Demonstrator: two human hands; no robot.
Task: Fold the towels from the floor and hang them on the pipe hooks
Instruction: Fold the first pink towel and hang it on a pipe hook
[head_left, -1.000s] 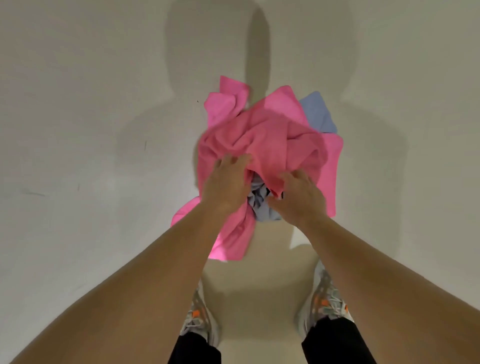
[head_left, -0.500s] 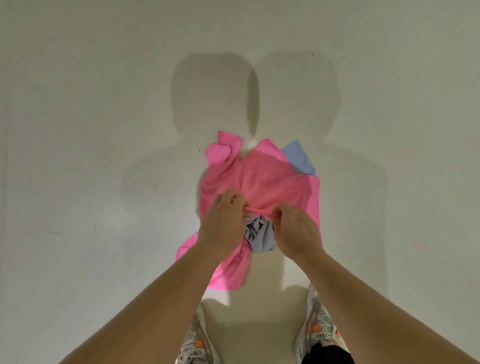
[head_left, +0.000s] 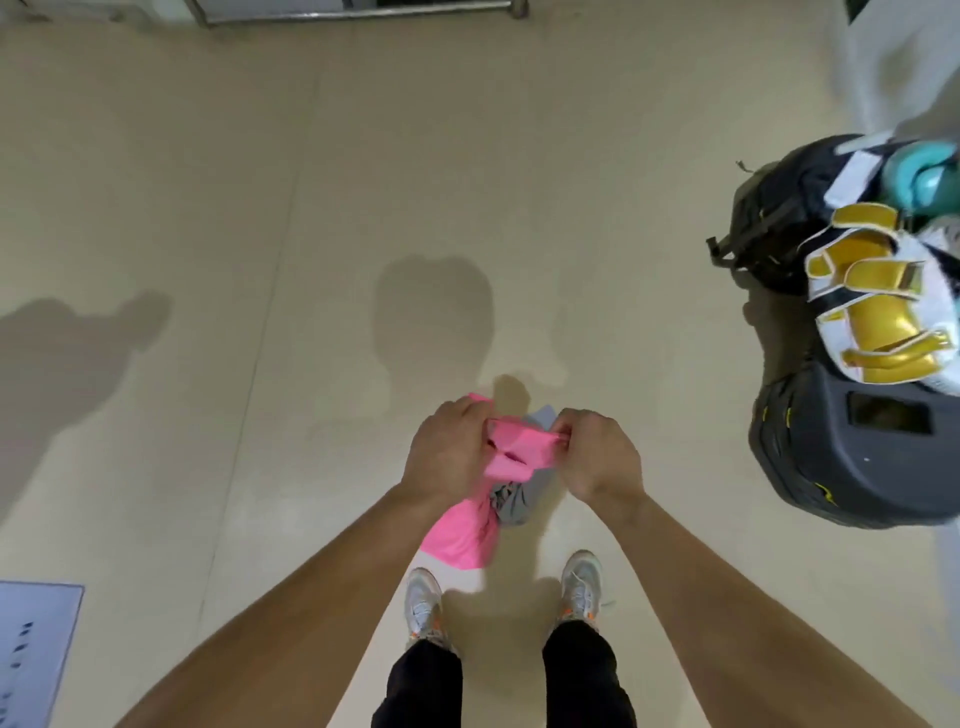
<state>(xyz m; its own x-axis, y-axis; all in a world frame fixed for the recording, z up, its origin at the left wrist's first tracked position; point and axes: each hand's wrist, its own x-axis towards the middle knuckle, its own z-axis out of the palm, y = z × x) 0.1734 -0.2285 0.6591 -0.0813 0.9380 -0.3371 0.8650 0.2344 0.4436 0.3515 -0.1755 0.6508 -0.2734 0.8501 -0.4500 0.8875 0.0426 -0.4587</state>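
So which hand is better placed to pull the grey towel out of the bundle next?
Probably the right hand: it only pinches an edge of the pink towel, and the grey towel peeks out beside it. The left hand grips the pink bulk.

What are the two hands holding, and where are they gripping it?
A bunched pink towel, held by its top edge: the left hand grips one end, the right hand pinches the other. A grey towel hangs bundled with it.

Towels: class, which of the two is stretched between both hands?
The pink towel: the left hand and the right hand each pinch its top edge, stretching it between them. The grey towel hangs bunched beneath it.
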